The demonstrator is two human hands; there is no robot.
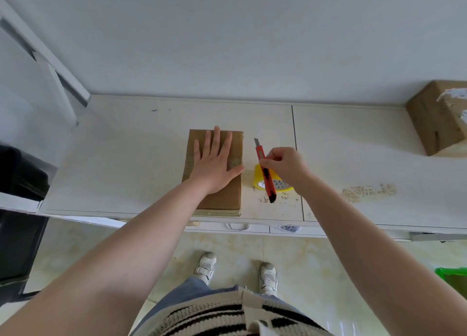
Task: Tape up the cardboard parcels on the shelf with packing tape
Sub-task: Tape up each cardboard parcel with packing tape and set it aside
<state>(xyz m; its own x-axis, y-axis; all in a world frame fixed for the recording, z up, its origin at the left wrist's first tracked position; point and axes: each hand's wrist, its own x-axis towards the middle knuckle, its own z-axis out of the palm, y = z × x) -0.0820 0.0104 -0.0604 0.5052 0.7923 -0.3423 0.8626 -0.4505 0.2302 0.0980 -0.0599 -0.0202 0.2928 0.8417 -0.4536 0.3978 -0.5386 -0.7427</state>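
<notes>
My left hand [214, 165] lies flat, fingers straight, on the flat parcel [222, 196]. My right hand [285, 167] pinches the red knife [265, 173], above the yellow tape roll [257, 181] just below it. I'd keep the blade away from those 5 fingers.

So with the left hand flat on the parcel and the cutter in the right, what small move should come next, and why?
Probably bring the red utility knife, blade out, held by the right hand, across to the flat brown cardboard parcel to cut the tape. The left hand already presses the parcel flat, and the yellow tape roll lies beside it.
</notes>
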